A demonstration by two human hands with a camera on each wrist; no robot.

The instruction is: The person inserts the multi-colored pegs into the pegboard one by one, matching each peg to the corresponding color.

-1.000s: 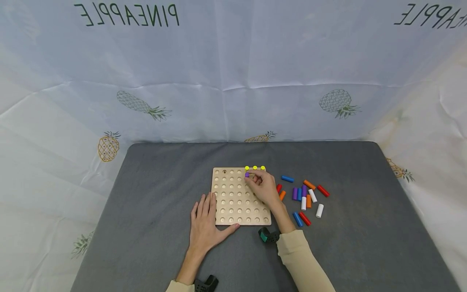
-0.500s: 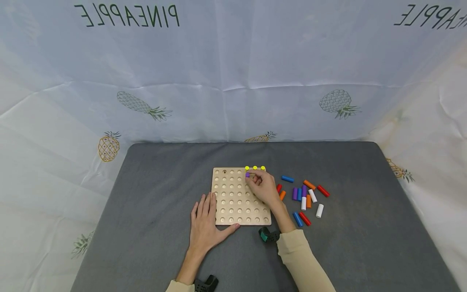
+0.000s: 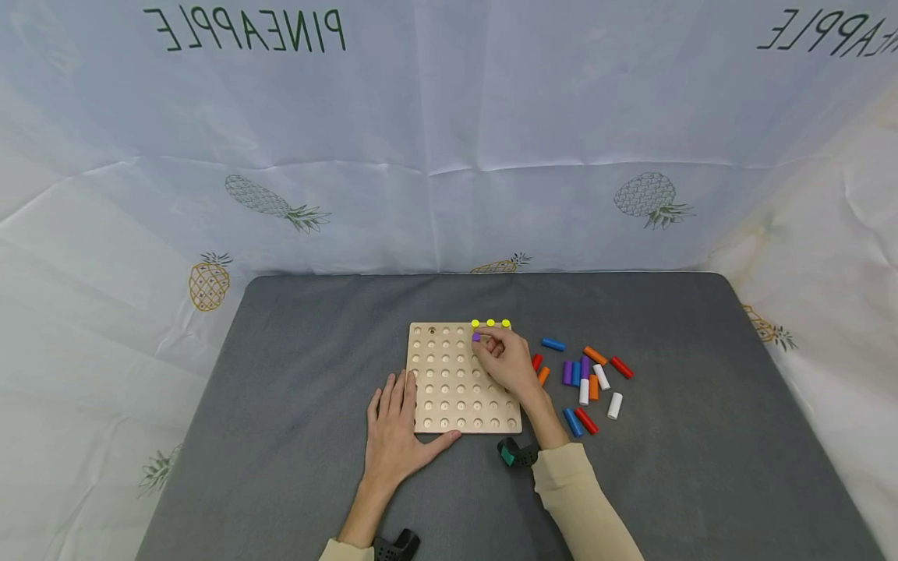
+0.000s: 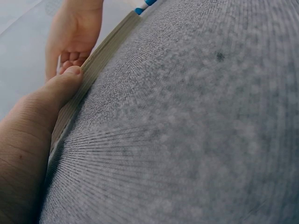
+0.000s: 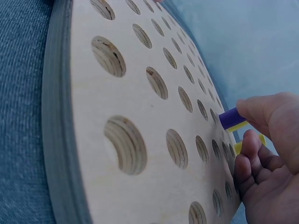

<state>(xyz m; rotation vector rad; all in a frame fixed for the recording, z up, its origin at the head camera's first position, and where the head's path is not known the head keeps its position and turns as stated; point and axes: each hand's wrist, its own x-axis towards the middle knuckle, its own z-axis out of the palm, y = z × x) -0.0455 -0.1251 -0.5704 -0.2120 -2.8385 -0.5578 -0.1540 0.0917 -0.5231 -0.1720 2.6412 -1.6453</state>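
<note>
A wooden pegboard [image 3: 452, 396] with rows of round holes lies on the dark grey table. Three yellow pegs [image 3: 490, 323] stand in its far row toward the right corner. My right hand [image 3: 508, 365] is over the board and pinches a purple peg [image 5: 229, 118] between thumb and forefinger. That peg stands upright at a hole just in front of the yellow ones; how deep it sits I cannot tell. My left hand [image 3: 395, 436] spreads along the board's left side, its thumb touching the near edge.
Right of the board lie several loose pegs in blue, orange, purple, white and red, among them a white peg [image 3: 614, 406] and a blue peg [image 3: 553, 344]. A pineapple-print curtain [image 3: 435, 210] hangs behind the table [image 3: 295, 351].
</note>
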